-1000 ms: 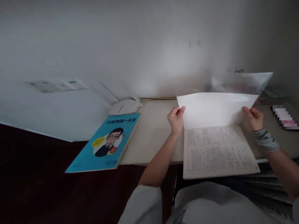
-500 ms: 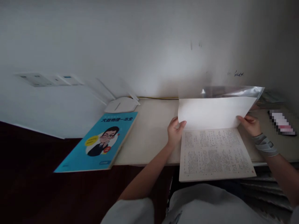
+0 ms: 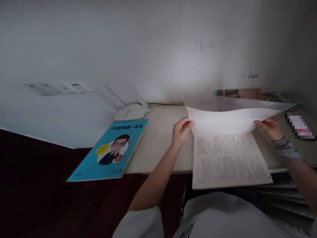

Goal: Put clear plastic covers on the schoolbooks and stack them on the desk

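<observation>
An open book (image 3: 230,162) with densely printed text lies at the front edge of the table, jutting a little past it. Its white cover (image 3: 223,122) is raised and bowed, and a clear plastic sheet (image 3: 200,101) stands up behind and above it. My left hand (image 3: 182,130) pinches the cover's left edge between thumb and fingers. On the opposite side my right hand (image 3: 269,129), with a grey band round the wrist, pinches the right edge. Whether both hands also grip the plastic cannot be made out.
A blue book (image 3: 104,165) with a cartoon figure lies at the table's left end, overhanging the edge. Behind it stands a white router (image 3: 131,112). A phone (image 3: 300,125) lies at the right. More books (image 3: 250,93) rest against the wall (image 3: 158,49).
The white cover has bent and tipped lower, and the plastic sheet now stands apart from it, wider and higher at the left. Both hands keep their pinch and have spread slightly apart.
</observation>
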The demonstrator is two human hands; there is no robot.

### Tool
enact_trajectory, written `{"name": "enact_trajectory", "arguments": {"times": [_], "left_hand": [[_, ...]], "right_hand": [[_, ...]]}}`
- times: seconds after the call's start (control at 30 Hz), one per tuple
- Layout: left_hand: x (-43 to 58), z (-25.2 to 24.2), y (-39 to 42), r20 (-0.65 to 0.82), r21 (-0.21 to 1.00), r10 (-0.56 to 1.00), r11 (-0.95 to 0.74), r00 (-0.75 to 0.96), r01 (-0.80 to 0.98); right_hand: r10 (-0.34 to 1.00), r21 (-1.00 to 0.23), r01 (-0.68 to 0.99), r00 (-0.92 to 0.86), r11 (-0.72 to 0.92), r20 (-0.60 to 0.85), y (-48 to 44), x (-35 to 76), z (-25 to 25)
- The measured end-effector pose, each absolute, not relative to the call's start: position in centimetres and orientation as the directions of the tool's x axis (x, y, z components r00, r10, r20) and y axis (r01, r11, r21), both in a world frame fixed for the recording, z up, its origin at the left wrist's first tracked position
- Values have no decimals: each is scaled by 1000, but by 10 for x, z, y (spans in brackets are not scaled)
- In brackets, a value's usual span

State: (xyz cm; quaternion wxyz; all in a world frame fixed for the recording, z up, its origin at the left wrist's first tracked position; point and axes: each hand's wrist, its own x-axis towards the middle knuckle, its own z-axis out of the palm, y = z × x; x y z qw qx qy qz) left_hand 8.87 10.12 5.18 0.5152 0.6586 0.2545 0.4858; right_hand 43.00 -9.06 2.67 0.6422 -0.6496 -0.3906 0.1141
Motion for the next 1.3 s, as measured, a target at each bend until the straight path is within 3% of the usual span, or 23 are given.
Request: {"name": "enact_trajectory", "arguments": {"times": [0.27, 0.37, 0.53, 0.63, 0.73, 0.87, 0.93, 1.1, 1.3], "left_hand": [[98, 35, 92, 588, 803, 796, -595, 146, 9], [104, 33, 84, 588, 807, 807, -590, 56, 22], [121, 48, 87, 388, 899, 915, -349, 113, -263], [125, 57, 92, 389, 871, 899, -288, 200, -399], [124, 59, 96, 437, 866, 879, -352, 192, -356], [131, 51, 99, 541, 833, 840, -543, -51, -110], [139, 48, 102, 550, 827, 824, -560, -134, -51], [156, 45, 109, 410, 891, 898, -432, -157, -141], [152, 46, 102, 407, 884, 901, -430, -151, -185]], "right_hand": [[453, -917, 191, 822, 352, 345, -67, 397, 19], [400, -905, 148, 860, 398, 316, -64, 389, 21], [450, -904, 46, 856, 425, 255, -74, 394, 28], [465, -913, 70, 843, 402, 270, -79, 398, 30], [491, -912, 70, 824, 404, 281, -75, 397, 32], [532, -901, -15, 811, 434, 243, -66, 396, 35], [565, -901, -55, 795, 430, 221, -65, 398, 34], [605, -922, -73, 773, 380, 189, -68, 402, 28], [513, -915, 13, 825, 402, 237, -56, 391, 32]]}}
